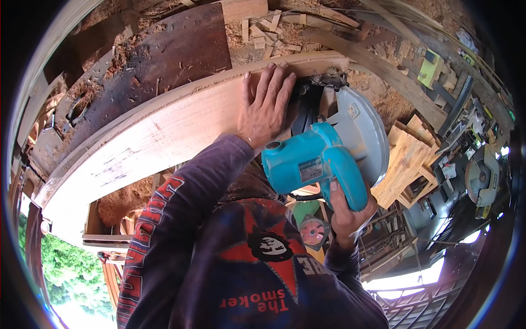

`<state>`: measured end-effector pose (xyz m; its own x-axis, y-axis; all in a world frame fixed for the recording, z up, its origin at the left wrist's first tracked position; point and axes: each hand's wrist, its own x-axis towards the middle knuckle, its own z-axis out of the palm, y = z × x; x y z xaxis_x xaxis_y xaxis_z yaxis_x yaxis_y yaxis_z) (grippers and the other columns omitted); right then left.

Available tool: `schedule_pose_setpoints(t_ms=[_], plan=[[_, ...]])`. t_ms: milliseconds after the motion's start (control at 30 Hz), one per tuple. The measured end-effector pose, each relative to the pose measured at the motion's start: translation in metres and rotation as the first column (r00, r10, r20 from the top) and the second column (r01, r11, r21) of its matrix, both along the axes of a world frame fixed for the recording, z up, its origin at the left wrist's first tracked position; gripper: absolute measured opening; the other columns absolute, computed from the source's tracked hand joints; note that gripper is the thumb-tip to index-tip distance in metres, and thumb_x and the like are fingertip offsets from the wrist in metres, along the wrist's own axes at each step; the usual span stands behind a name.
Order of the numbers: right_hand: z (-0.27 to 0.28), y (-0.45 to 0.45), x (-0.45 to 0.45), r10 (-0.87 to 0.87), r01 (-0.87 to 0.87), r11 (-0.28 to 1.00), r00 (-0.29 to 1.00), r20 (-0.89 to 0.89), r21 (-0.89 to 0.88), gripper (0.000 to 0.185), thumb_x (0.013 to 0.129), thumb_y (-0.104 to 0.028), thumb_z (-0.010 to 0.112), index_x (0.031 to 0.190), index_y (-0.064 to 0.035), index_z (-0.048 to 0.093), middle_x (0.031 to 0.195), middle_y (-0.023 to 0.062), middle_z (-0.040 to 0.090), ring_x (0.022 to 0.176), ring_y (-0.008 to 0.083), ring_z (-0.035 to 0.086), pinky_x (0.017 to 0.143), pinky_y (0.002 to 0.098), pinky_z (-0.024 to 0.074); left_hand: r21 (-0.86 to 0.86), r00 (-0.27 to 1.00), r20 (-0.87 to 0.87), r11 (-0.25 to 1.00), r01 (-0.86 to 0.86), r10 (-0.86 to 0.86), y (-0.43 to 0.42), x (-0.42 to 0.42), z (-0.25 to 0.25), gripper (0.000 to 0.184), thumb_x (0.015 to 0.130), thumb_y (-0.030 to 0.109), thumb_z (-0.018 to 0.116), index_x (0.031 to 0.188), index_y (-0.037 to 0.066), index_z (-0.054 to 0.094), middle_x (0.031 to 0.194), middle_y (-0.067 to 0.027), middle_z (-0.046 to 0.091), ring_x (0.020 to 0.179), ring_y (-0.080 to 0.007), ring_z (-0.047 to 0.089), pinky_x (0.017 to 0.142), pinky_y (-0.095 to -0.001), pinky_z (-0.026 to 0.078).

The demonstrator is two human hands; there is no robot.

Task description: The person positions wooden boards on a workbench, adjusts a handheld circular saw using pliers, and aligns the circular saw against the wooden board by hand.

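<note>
Plank (181, 126) spans the left and centre of the work area beside the near edge of a dark slab (186, 44), its right end at the circular saw (301, 162). Left hand (262, 112) lies flat on the plank, fingers extended and slightly spread, apparently to steady it clear of the blade guard; right hand (349, 219) wraps the rear handle for control, its finger spacing largely hidden. No container can be positively identified.
</note>
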<state>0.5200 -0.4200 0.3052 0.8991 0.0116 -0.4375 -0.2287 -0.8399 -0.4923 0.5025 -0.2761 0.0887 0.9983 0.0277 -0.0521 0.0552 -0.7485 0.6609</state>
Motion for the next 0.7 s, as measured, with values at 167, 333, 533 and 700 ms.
schedule_pose_setpoints(t_ms=[167, 333, 533, 700], plan=[[0.001, 0.003, 0.003, -0.016, 0.016, 1.0, 1.0, -0.018, -0.003, 0.014, 0.078, -0.008, 0.074, 0.08, 0.0013, 0.064, 0.063, 0.0083, 0.058, 0.048, 0.017, 0.054, 0.048, 0.0322, 0.0421, 0.015, 1.0, 0.008, 1.0, -0.002, 0.002, 0.0, 0.0, -0.001, 0.065, 0.088, 0.035, 0.068, 0.143, 0.008, 0.046, 0.152, -0.0147, 0.043, 0.142, -0.0331, 0.038, 0.116, -0.061, 0.015], [0.001, 0.008, 0.008, -0.081, 0.082, 0.996, 0.997, -0.021, 0.028, 0.013, 0.079, -0.008, 0.074, 0.081, 0.0011, 0.064, 0.065, 0.0082, 0.062, 0.049, 0.0165, 0.056, 0.049, 0.0311, 0.0439, 0.033, 1.0, 0.008, 0.999, -0.002, 0.002, 0.0, 0.0, -0.002, 0.065, 0.088, 0.036, 0.068, 0.143, 0.009, 0.046, 0.152, -0.0139, 0.043, 0.142, -0.0327, 0.038, 0.117, -0.0601, 0.015], [0.0, 0.01, 0.009, -0.117, 0.117, 0.993, 0.993, -0.017, 0.032, 0.013, 0.079, -0.008, 0.074, 0.081, 0.0005, 0.064, 0.064, 0.0082, 0.06, 0.05, 0.0169, 0.054, 0.05, 0.0319, 0.0436, 0.035, 1.0, -0.001, 0.999, 0.003, -0.003, 0.0, -0.001, -0.002, 0.067, 0.088, 0.037, 0.067, 0.144, 0.008, 0.045, 0.151, -0.0132, 0.044, 0.142, -0.0319, 0.039, 0.117, -0.0593, 0.016], [0.0, 0.011, 0.014, -0.052, 0.052, 0.999, 0.999, -0.008, 0.007, 0.013, 0.078, -0.008, 0.074, 0.081, 0.0002, 0.064, 0.065, 0.0076, 0.058, 0.049, 0.0196, 0.053, 0.049, 0.0334, 0.0419, 0.002, 1.0, -0.001, 1.0, -0.003, 0.003, 0.001, -0.002, -0.002, 0.068, 0.088, 0.036, 0.067, 0.145, 0.007, 0.044, 0.151, -0.0131, 0.044, 0.142, -0.0316, 0.039, 0.117, -0.0597, 0.016]])
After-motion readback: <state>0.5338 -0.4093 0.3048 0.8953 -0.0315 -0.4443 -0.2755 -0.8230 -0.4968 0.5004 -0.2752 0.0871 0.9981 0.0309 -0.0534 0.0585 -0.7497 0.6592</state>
